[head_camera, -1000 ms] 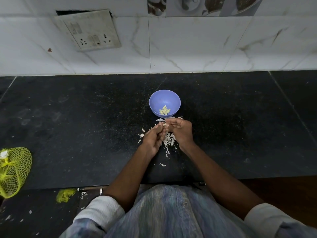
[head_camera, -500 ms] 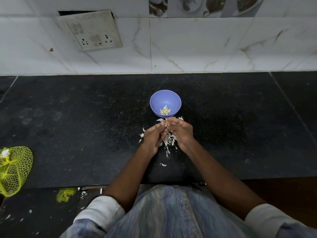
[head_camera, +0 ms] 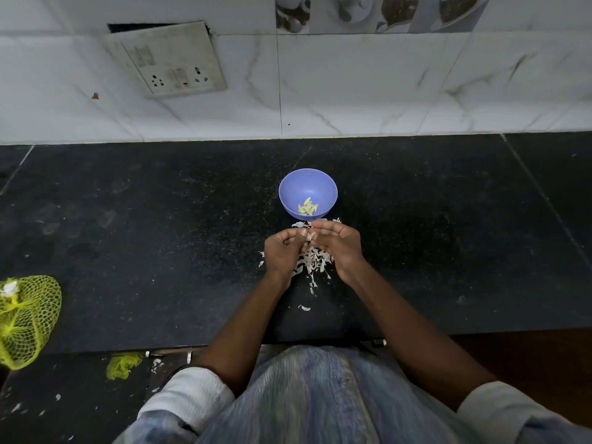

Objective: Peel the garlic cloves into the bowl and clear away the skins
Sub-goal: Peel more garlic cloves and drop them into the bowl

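1. Peeling under way over the black counter (head_camera: 128, 238): both hands meet just in front of the blue bowl (head_camera: 290, 187), above the skins.
2. Left hand (head_camera: 282, 253): fingers curled inward, tips pinching a small pale garlic clove (head_camera: 310, 236) held between the two hands.
3. Right hand (head_camera: 341, 243): fingers curled, tips closed on the same clove from the other side. Exact finger contact is too small to resolve.
4. Bowl stands upright near the centre of the counter, just beyond the hands; inside it, a small cluster of peeled cloves (head_camera: 308, 207) lies toward the near wall.
5. Garlic skins (head_camera: 312, 262): loose pale heap on the counter directly under and between the hands, with a few flakes at the near foot of the bowl and one stray piece (head_camera: 305, 307) nearer the counter edge.
6. Yellow mesh bag (head_camera: 27, 318) lies at the far left edge of the counter, well apart from the bowl; something white shows at its top.
7. Yellow scrap (head_camera: 123, 365) and pale flecks lie on the dark surface below the counter edge, left side.
8. Wall socket plate (head_camera: 168, 59) hangs tilted on the white marbled tiles (head_camera: 384, 91) behind the counter.
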